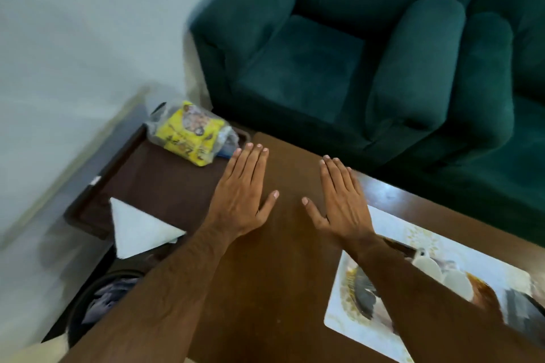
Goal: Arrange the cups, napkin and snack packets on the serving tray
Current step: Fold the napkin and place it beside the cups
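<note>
A dark brown serving tray [153, 180] sits at the left end of the wooden table. On its far corner lie yellow snack packets [184, 134] in clear wrapping. A white napkin [138, 230], folded to a triangle, rests on the tray's near side. My left hand [244, 188] lies flat and open, fingers spread, over the tray's right edge. My right hand [339, 197] lies flat and open on the bare table to the right of it. Neither hand holds anything. No cups show in this view.
A printed placemat [418, 244] with a bird picture lies on the table [283, 259] under my right forearm. A green sofa [354, 53] stands just beyond the table. A dark round bin [97, 300] sits on the floor at the lower left.
</note>
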